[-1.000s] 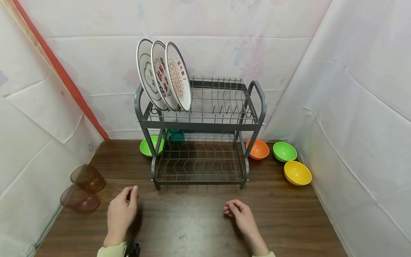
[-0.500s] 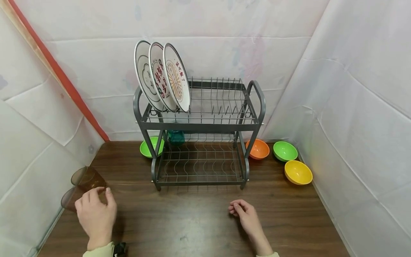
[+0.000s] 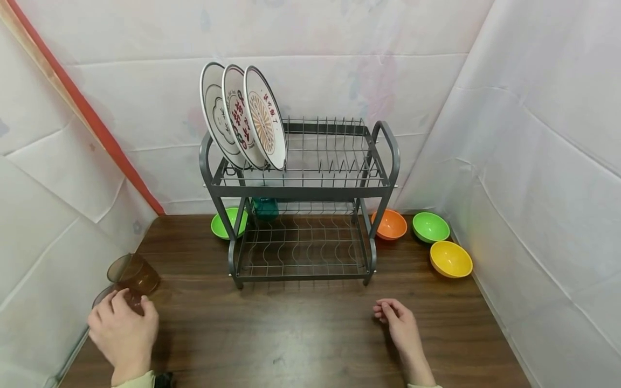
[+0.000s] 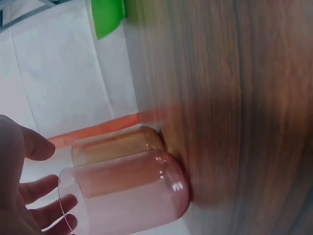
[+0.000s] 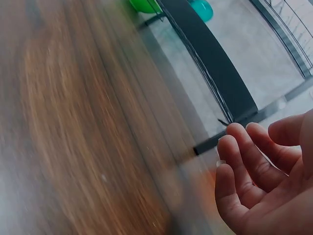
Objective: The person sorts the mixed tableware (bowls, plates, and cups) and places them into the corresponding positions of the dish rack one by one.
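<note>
My left hand [image 3: 125, 337] is at the far left, over the rim of a clear pink cup [image 4: 132, 196]. In the left wrist view its fingers lie by that rim, and the thumb stands apart from them; whether they touch the glass I cannot tell. Just behind stands an amber cup [image 3: 139, 274], close to the pink one. The pink cup is mostly hidden by the hand in the head view. My right hand [image 3: 401, 330] hovers over the table's right half, fingers loosely curled, holding nothing.
A two-tier dish rack [image 3: 301, 192] stands mid-table, with three plates [image 3: 266, 121] upright at its upper left. A teal cup [image 3: 266, 210] and a green bowl [image 3: 223, 226] are at its left; orange [image 3: 390, 225], green [image 3: 430, 227] and yellow [image 3: 451, 260] bowls stand right.
My left hand has moved left from the table's front to the pink cup. My right hand has drifted to the right.
</note>
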Demonstrator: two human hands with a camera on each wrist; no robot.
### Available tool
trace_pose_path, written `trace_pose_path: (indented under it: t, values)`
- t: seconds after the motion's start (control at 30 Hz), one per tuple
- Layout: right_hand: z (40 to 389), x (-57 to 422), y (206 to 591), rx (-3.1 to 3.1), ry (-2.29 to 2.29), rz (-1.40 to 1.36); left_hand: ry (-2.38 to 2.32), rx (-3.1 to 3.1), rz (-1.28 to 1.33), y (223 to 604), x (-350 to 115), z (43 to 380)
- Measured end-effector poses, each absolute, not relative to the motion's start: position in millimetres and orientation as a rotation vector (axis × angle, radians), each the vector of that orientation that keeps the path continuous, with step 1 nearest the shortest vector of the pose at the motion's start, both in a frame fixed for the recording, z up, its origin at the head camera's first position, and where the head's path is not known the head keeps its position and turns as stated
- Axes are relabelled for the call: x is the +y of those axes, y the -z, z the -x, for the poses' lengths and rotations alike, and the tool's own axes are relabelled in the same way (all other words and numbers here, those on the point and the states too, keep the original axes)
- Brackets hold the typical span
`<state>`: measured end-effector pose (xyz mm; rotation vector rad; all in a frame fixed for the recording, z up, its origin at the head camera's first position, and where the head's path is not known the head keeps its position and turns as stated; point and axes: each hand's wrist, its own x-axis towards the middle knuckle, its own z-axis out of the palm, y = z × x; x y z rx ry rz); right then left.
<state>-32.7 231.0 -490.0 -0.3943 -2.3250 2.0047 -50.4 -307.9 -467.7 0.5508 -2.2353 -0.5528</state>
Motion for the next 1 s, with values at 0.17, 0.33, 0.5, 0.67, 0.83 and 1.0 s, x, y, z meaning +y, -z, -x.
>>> trace_pose_path:
  t: [0.17,0.33,0.5,0.67,0.83,1.0]
  values:
    - [32,237,488,-2.319,-2.016,0.448,0.533,-2.250,-0.574,468,-312,48]
    - [31,235,487,-2.325,-2.010,0.455,0.528,-2.271,-0.583,467,-313,46]
    - [31,232,488,-2.328,-2.001,0.458,0.494,-2.225,-0.523,467,-312,46]
    - [31,230,488,-2.334,-2.003,0.470,0.473,-2.229,-0.519,467,-312,46]
    - [32,230,488,-2.333,-2.017,0.477,0.454,-2.257,-0.492,463,-307,47]
    - [32,229,485,-2.332,-2.024,0.457,0.453,-2.251,-0.393,459,-300,48]
